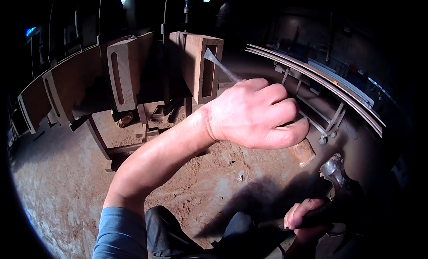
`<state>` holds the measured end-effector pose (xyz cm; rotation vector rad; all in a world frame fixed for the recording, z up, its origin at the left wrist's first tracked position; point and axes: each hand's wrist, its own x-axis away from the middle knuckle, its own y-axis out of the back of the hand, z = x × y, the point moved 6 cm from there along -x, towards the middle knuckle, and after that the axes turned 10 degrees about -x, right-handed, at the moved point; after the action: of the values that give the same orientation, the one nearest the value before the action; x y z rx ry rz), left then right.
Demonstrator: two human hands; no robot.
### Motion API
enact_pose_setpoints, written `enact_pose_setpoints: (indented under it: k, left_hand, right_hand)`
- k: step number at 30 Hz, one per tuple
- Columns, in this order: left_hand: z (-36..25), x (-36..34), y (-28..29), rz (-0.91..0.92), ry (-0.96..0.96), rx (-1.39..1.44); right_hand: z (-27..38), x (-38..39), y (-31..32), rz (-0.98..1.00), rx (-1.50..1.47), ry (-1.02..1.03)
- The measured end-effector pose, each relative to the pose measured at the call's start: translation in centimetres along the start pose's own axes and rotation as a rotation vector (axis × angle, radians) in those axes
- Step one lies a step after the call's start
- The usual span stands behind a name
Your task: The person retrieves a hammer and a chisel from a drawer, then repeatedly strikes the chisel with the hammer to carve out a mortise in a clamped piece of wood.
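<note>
My left hand (pixel 261 114) is wrapped round a chisel (pixel 226 71), whose wooden butt sticks out below the fist. The flared steel tip is at the upper part of a long slot in the end of a wooden beam (pixel 195 67); whether it touches the wood I cannot tell. Lower right, my right hand (pixel 305 213) grips the dark handle of a hammer (pixel 333 168). The hammer's metal head is up and apart from the chisel's butt. Part of the hammer is lost in shadow.
More slotted wooden pieces (pixel 122 74) stand in a row to the left, with upright clamp bars (pixel 166 58) among them. Wood dust covers the floor (pixel 200 183). Long boards lie on a wheeled rack (pixel 332 121) at the right. My knees (pixel 167 228) show at the bottom.
</note>
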<state>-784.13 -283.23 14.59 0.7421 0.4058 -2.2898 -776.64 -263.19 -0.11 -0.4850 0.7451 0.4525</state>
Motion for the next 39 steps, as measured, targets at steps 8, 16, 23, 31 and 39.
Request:
enact_pose_setpoints:
  k: [8, 16, 23, 31, 39]
  left_hand:
    - [0.7, 0.8, -1.0, 0.038, -0.034, -0.018]
    - [1.3, 0.7, -0.8, -0.002, 0.004, -0.015]
    - [1.4, 0.6, -1.0, -0.034, -0.036, -0.002]
    - [2.0, 0.1, -0.9, -0.017, -0.012, -0.041]
    - [2.5, -0.9, -1.1, -0.039, 0.04, -0.038]
  right_hand:
    - [0.9, 0.0, -0.7, -0.015, 0.019, -0.01]
    - [-0.2, 0.8, 1.1, -0.064, 0.015, -0.047]
    - [-0.7, -0.2, 0.9, -0.055, -0.02, -0.042]
    - [-1.5, -0.6, 1.5, -0.055, -0.01, -0.096]
    - [-0.7, -0.8, 2.0, 0.023, 0.011, -0.031]
